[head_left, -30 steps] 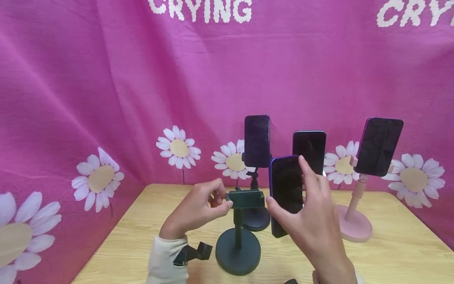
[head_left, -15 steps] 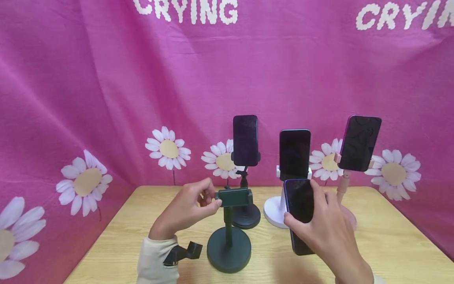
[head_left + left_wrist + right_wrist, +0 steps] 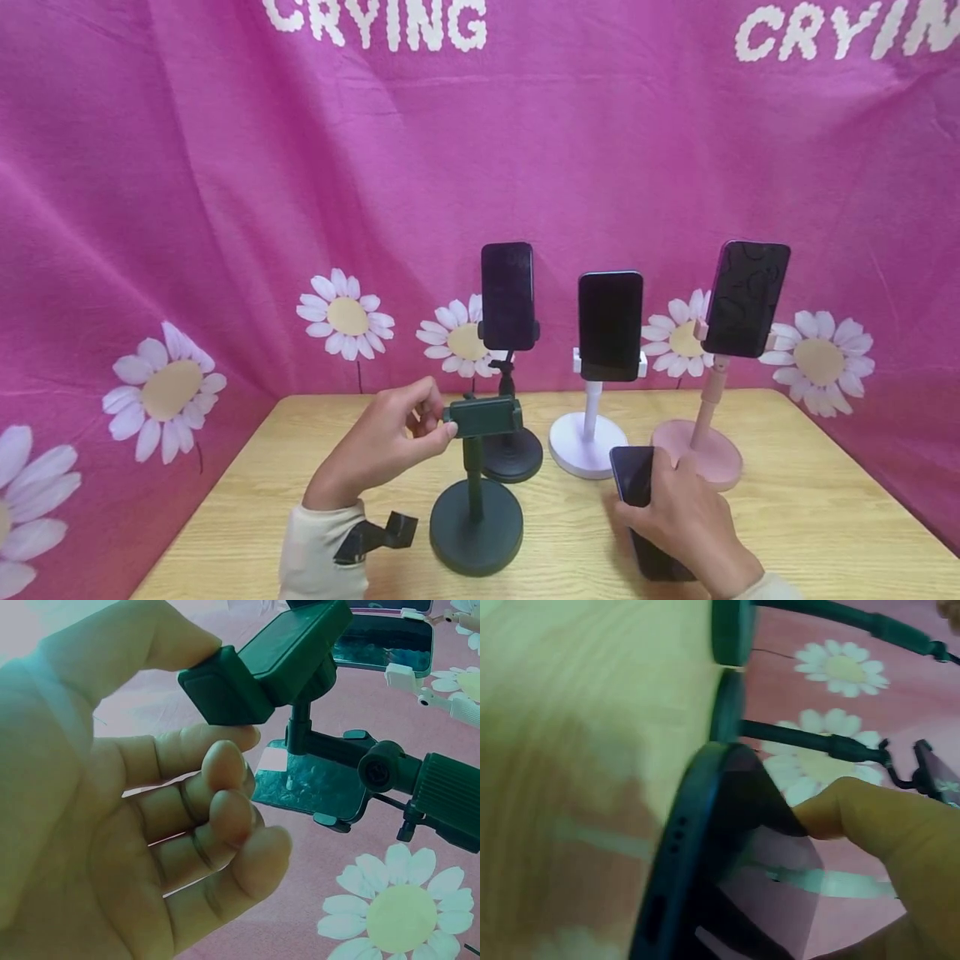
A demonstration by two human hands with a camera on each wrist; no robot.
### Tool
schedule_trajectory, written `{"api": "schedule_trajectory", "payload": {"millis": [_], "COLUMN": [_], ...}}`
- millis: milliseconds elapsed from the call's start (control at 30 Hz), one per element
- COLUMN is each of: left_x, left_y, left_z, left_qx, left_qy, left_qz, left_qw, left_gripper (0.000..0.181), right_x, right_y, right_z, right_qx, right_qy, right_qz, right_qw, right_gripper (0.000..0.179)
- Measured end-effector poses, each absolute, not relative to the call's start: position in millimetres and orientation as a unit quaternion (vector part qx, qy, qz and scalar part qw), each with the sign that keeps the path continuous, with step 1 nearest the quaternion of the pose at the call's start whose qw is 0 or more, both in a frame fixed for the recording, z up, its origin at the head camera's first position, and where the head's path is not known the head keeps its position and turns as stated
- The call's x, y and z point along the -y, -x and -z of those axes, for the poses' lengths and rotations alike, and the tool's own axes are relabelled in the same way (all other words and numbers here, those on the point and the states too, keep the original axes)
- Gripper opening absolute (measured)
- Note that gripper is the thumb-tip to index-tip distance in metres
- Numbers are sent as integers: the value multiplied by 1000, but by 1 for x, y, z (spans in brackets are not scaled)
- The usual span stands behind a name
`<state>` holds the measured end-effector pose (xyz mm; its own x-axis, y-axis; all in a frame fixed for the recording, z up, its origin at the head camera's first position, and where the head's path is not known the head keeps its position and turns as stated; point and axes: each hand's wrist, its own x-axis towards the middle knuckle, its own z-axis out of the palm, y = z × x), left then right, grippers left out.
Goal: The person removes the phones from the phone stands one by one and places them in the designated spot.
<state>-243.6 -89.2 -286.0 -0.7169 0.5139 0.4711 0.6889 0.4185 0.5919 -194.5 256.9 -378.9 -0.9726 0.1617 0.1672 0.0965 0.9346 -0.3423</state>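
Observation:
In the head view my left hand (image 3: 390, 442) pinches the left end of the clamp on a dark green phone stand (image 3: 476, 529). The left wrist view shows thumb and index finger on that clamp's end piece (image 3: 225, 686), the other fingers curled below. No phone sits in this clamp. My right hand (image 3: 690, 508) holds a dark-screened smartphone (image 3: 636, 479) by its sides, low over the table at the front right. Part of the phone is hidden under the hand. The right wrist view shows its edge (image 3: 676, 840) tilted near the wood; whether it touches, I cannot tell.
Behind stand a black phone stand (image 3: 513, 456), a white one (image 3: 588, 446) and a pink one (image 3: 701, 450), each bearing an upright phone. All are on a wooden table (image 3: 810, 517). A pink cloth (image 3: 525, 150) with daisies hangs behind.
My right hand has lowered the smartphone from beside the green clamp down and rightward to the tabletop area. My left hand keeps its pinch on the clamp. The view has shifted slightly right.

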Motion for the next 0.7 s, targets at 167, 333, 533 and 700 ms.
{"api": "schedule_trajectory", "payload": {"millis": [167, 333, 533, 700], "left_x": [90, 91, 91, 91], "left_y": [245, 245, 245, 244], "left_z": [287, 288, 287, 287], "left_qx": [835, 833, 833, 834], "left_qy": [361, 363, 365, 362], "left_qz": [401, 405, 403, 405], "left_qw": [109, 103, 104, 100], "left_gripper": [16, 15, 16, 16], "right_x": [-261, -261, -261, -261], "right_y": [200, 199, 201, 202], "right_z": [394, 405, 410, 414], "right_qx": [984, 990, 992, 993], "right_qy": [64, 46, 50, 39], "right_qz": [-156, -124, -116, -108], "right_qw": [55, 40, 29, 31], "right_gripper": [83, 64, 56, 54]}}
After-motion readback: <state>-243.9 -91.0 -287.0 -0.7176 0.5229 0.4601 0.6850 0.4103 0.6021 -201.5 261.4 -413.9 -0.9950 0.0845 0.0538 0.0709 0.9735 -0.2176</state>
